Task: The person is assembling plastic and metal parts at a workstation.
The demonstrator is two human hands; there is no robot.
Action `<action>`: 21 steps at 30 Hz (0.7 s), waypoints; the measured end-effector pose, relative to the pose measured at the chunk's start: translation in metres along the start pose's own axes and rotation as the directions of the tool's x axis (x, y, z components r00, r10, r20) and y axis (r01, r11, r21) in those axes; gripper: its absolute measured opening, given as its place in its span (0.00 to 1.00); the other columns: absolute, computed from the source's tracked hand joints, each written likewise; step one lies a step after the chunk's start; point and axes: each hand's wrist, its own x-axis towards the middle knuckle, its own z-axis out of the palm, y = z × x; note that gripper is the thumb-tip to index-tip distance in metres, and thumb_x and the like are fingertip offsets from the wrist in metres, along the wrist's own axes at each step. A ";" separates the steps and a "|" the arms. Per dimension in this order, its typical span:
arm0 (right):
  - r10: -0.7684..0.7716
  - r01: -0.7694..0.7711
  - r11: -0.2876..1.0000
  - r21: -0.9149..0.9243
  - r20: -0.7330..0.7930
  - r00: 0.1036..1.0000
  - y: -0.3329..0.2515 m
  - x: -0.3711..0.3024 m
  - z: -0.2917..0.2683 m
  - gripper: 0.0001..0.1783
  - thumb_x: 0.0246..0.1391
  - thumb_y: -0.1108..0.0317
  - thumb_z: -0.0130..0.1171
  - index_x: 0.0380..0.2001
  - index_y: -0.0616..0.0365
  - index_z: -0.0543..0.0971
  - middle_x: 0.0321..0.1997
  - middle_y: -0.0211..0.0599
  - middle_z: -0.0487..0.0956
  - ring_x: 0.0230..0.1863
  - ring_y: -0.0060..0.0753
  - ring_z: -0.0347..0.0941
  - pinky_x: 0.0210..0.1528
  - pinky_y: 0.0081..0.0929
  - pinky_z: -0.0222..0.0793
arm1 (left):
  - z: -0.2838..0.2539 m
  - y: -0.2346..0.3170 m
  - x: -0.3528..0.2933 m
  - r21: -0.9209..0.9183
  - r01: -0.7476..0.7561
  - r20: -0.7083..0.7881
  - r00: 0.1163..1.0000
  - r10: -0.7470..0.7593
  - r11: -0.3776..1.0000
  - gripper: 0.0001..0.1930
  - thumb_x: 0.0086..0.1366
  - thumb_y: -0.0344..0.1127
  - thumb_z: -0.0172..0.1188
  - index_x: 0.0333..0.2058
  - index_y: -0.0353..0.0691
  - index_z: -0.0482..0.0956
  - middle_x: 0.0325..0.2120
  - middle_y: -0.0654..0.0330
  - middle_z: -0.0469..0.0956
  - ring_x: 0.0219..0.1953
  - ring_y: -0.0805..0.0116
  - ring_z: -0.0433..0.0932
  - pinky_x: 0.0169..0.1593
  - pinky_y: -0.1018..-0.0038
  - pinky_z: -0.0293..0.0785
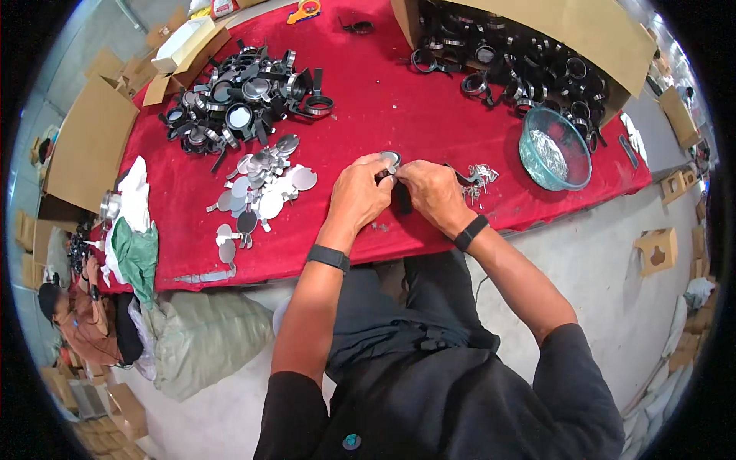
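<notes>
Near the front middle of the red-covered table, my left hand [360, 190] is closed around a small black part with a round, silvery top [391, 159]. My right hand [435, 192] meets it from the right, thumb and fingers pinched together at the part's edge; whatever is between those fingertips is too small to make out. Just right of that hand lies a loose heap of small metal pins [481, 178], with a dark handled piece [463, 179] partly hidden behind the hand. To the left, flat round metal lids with tabs [271, 204] are spread in a pile.
A big pile of black-handled metal rings [239, 115] sits at the back left. An open cardboard box [552, 31] at the back right holds more. A glass bowl [524, 153] contains small shiny pieces. Green cloth [136, 253] hangs at the left edge; another person [88, 326] works beyond.
</notes>
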 end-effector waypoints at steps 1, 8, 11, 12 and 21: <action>-0.013 0.013 1.000 -0.021 0.017 1.000 -0.001 0.001 0.000 0.08 0.57 0.76 0.61 0.39 0.57 0.85 0.34 0.47 0.85 0.37 0.55 0.85 0.40 0.49 0.81 | 0.001 -0.001 0.001 -0.008 0.005 -0.013 1.000 -0.005 1.000 0.20 0.67 0.34 0.66 0.56 0.40 0.88 0.58 0.42 0.84 0.62 0.44 0.83 0.67 0.58 0.78; 0.017 -0.017 0.998 -0.059 0.004 1.000 -0.005 0.001 0.000 0.08 0.56 0.76 0.60 0.38 0.57 0.85 0.34 0.45 0.85 0.37 0.54 0.85 0.40 0.49 0.82 | 0.004 0.003 0.000 -0.011 0.073 -0.022 0.997 -0.073 0.997 0.20 0.67 0.33 0.66 0.56 0.38 0.89 0.58 0.42 0.85 0.62 0.45 0.83 0.67 0.59 0.78; 0.077 -0.080 0.994 -0.080 -0.030 0.997 -0.007 0.002 0.001 0.07 0.56 0.75 0.61 0.38 0.56 0.85 0.33 0.45 0.85 0.37 0.54 0.85 0.40 0.49 0.81 | 0.007 0.000 0.001 0.000 0.040 -0.035 0.999 -0.040 0.999 0.20 0.66 0.33 0.66 0.56 0.37 0.89 0.58 0.41 0.85 0.62 0.46 0.84 0.67 0.60 0.78; 0.068 -0.069 0.995 -0.069 -0.025 0.997 -0.006 0.002 0.003 0.07 0.57 0.75 0.61 0.37 0.56 0.85 0.33 0.46 0.85 0.37 0.55 0.85 0.40 0.49 0.81 | 0.006 -0.001 0.001 0.006 0.034 -0.041 0.999 -0.034 0.999 0.20 0.66 0.33 0.66 0.56 0.36 0.88 0.59 0.41 0.84 0.62 0.46 0.84 0.68 0.60 0.78; 0.287 -0.284 0.947 0.152 -0.001 0.958 0.004 0.005 -0.016 0.07 0.60 0.75 0.68 0.41 0.60 0.88 0.38 0.48 0.89 0.41 0.52 0.88 0.46 0.42 0.83 | 0.007 -0.005 0.002 -0.024 0.069 -0.053 0.996 -0.070 0.997 0.21 0.64 0.35 0.68 0.54 0.35 0.89 0.58 0.42 0.85 0.61 0.45 0.85 0.66 0.60 0.79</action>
